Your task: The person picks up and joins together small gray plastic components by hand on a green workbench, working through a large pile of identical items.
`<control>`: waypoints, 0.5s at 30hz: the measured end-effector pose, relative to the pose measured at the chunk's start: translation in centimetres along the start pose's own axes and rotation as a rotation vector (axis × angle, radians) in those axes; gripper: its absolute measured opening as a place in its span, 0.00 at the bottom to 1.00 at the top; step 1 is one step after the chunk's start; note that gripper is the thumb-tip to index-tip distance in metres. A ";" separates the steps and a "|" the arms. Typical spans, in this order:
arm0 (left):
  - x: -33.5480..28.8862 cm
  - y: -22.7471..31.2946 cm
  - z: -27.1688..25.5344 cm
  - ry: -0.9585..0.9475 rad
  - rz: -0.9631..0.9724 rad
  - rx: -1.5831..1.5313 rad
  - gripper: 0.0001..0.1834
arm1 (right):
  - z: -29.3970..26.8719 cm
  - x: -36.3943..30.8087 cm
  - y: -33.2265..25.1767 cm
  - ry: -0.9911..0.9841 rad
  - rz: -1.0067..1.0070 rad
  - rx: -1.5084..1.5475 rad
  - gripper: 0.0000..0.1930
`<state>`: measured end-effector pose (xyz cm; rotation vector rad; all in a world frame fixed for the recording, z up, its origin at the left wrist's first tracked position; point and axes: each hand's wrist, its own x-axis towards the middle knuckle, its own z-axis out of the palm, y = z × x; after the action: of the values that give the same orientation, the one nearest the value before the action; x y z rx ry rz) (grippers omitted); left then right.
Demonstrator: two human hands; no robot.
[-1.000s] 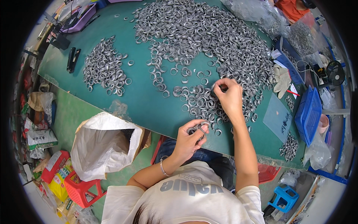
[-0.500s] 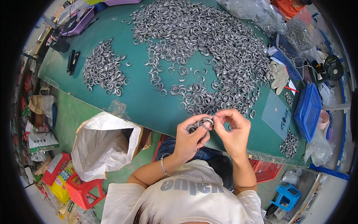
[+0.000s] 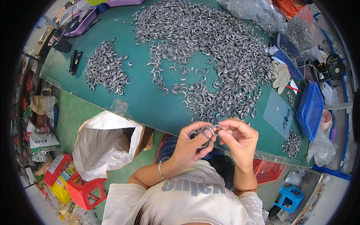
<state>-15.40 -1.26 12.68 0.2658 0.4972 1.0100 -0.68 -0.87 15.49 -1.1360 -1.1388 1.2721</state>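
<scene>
Several grey metal rings [image 3: 203, 136] are bunched in my left hand [image 3: 188, 144], its fingers curled round them. My right hand [image 3: 240, 140] meets it at the table's near edge, thumb and forefinger pinching a metal ring [image 3: 216, 128] beside the bunch. Just beyond both hands, a big spread of like rings [image 3: 232, 56] covers the green table [image 3: 142, 101]. A smaller heap of rings [image 3: 107, 69] lies apart on the left, and a little pile [image 3: 291, 144] sits at the right near the edge.
An open white sack [image 3: 101, 146] stands below the table's front left edge, by a red stool [image 3: 86, 191]. On the right are a blue basket [image 3: 310, 110], a clear sheet [image 3: 277, 110], a glove [image 3: 280, 77] and a small fan [image 3: 335, 65]. A black stapler-like tool [image 3: 75, 62] lies at left.
Both hands have come slightly nearer to me, and the right has shifted a little to the right. The left still holds its bunch of rings.
</scene>
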 end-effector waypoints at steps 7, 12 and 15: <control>-0.8 0.5 0.4 -0.050 -0.086 -0.057 0.10 | 0.2 -0.7 -0.7 -0.036 0.050 0.143 0.11; -1.1 0.7 0.7 -0.059 -0.075 -0.039 0.09 | 0.1 -0.9 -0.2 -0.063 -0.050 0.079 0.11; -1.3 0.7 0.6 -0.060 -0.072 -0.032 0.09 | 0.2 -1.1 -0.3 -0.061 -0.064 0.051 0.10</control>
<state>-16.18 -1.98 13.91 0.2474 0.4331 0.9366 -0.82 -1.92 15.85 -1.0216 -1.1722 1.2866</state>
